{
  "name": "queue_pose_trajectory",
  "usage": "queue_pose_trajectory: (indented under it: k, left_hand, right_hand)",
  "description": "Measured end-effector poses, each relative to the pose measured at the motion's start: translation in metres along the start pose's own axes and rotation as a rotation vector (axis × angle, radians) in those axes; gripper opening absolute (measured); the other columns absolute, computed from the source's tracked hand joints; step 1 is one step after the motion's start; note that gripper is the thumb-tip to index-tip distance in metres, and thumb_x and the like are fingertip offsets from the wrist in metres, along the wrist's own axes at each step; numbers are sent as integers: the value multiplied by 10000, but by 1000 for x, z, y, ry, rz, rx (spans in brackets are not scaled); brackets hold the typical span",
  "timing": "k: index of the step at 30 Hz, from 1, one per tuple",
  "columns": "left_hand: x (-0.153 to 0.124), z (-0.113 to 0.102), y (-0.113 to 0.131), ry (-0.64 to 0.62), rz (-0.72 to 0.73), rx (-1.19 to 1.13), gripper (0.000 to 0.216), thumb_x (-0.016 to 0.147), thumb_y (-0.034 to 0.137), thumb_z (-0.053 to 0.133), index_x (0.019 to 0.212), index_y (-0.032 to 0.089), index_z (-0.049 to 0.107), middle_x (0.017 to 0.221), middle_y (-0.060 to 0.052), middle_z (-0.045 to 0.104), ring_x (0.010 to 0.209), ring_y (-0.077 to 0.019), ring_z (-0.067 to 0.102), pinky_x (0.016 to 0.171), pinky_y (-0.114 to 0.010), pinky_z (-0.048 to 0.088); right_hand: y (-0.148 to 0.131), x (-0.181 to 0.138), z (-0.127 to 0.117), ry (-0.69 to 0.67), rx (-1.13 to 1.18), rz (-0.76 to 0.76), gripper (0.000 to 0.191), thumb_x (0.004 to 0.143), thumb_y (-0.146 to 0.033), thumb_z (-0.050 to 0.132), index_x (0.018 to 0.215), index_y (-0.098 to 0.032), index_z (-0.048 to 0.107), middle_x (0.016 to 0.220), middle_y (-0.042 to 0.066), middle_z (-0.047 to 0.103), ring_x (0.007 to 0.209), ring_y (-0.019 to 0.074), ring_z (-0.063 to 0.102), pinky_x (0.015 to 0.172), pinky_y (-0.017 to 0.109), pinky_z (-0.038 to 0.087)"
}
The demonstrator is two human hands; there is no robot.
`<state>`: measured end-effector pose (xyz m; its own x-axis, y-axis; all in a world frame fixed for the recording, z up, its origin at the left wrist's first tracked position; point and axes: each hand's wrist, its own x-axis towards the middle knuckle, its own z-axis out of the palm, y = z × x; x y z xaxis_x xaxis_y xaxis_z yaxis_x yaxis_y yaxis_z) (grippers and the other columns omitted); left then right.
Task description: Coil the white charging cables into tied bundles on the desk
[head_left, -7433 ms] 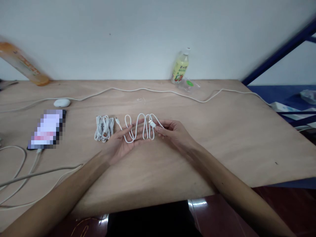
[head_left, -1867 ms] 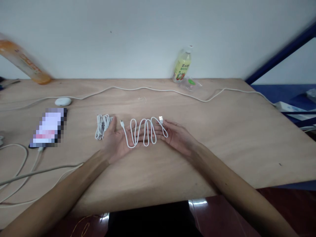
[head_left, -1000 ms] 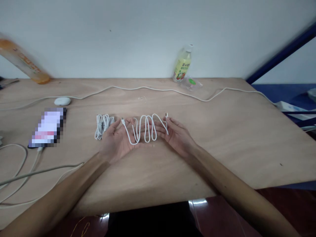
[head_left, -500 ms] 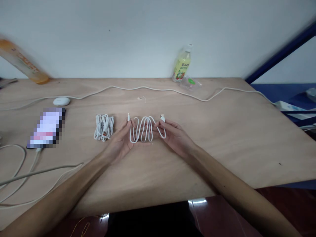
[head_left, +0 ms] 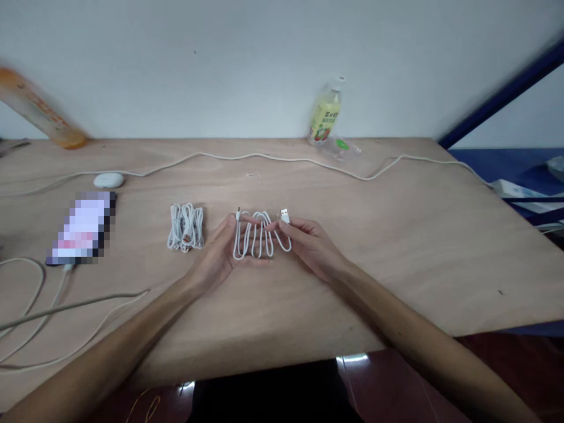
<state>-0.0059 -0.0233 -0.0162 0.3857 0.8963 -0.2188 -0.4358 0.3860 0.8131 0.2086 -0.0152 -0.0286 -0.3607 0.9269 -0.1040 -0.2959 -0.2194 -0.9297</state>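
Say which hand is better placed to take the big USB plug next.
Right, probably. The USB plug stands just at the right hand's fingertips, while the left hand sits across the folded cable, by its small plug.

We identify a plain, pale grey-white wall (head_left: 220,64) running along the far edge of the table (head_left: 396,247). The table is a light plywood board with visible grain, and it spans nearly the full width of the view. At the right, a dark blue frame bar (head_left: 497,94) rises diagonally in front of the wall, above a blue surface (head_left: 506,167) just beyond the table's right corner. Below the near edge we see a glossy dark red floor (head_left: 396,382) carrying a bright reflection (head_left: 352,359). Lighting is soft and even.
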Motion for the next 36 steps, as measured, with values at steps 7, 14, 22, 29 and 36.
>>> queue_pose_trajectory:
  k: [7,14,22,29,36]
  left_hand:
    - [-1,0,-3,-16,46,22,257,974,425,828,1068,228,693,1226,-51,783,1061,-260,815,864,-441,729]
    - [-4,8,-1,49,85,200,381,899,501,876,1054,213,680,1232,-80,765,1106,-319,792,619,-369,738]
    - [-5,11,1,131,71,278,454,834,552,903,1010,214,656,1131,-81,767,951,-304,804,454,-312,679]
    - [-5,11,2,154,68,308,471,807,568,915,993,207,677,1063,-75,768,851,-274,790,427,-316,663]
    - [-5,12,2,152,63,309,498,792,592,919,1005,214,675,1093,-78,772,887,-293,803,425,-313,661]
  right_hand:
    - [5,1,-5,-6,-164,-68,348,959,-631,769,1013,-312,898,931,23,793,912,218,692,1016,436,508]
    - [4,0,-1,-54,-96,-41,354,942,-648,788,1039,-327,900,1008,31,847,931,222,743,1042,452,528]
    - [4,0,0,-54,-94,-44,308,932,-605,814,974,-315,909,1033,40,858,996,235,758,1114,475,490]
    - [5,1,1,-61,-84,-26,306,927,-592,817,963,-301,906,1000,52,847,979,239,748,1052,467,520]
    - [8,3,-1,-50,-105,-21,324,923,-603,811,961,-294,899,943,41,817,952,233,722,1038,452,502]
